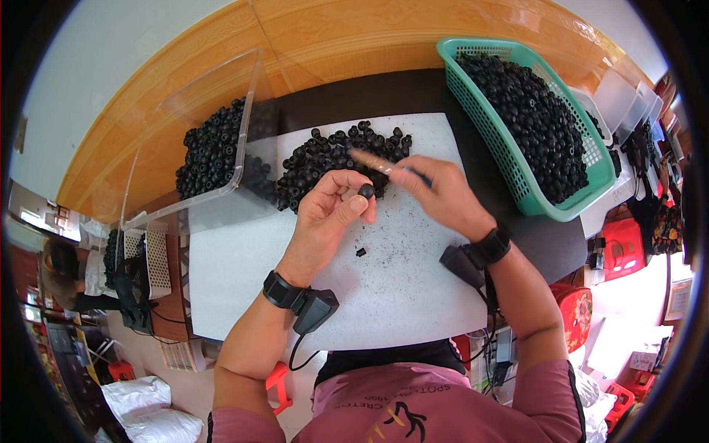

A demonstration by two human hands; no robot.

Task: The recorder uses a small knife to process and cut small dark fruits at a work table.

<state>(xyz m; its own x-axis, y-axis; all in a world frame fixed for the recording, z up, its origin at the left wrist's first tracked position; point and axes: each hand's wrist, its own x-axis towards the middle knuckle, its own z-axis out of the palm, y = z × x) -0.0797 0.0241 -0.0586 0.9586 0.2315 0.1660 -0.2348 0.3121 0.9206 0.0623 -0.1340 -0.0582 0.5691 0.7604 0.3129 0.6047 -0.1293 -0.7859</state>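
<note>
- By table's (550,247) left edge, clear box (238,166) contains black parts (210,151).
- By right edge, green basket (487,133) contains similar parts.
- Left hand (329,210) pinches one part (366,190); right hand (443,196) grips blurred tool (373,160).

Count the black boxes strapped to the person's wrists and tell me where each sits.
2: one black strapped box on the left wrist, another black strapped box on the right wrist. Both wrists show, so none seems hidden there.

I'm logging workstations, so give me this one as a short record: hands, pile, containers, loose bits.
Left hand: holds black round part
Right hand: holds tan tool, blurred
Pile: black parts on white sheet
Left container: clear bin with black parts
Right container: green basket with black parts
Loose bit: small black piece on the sheet
</note>
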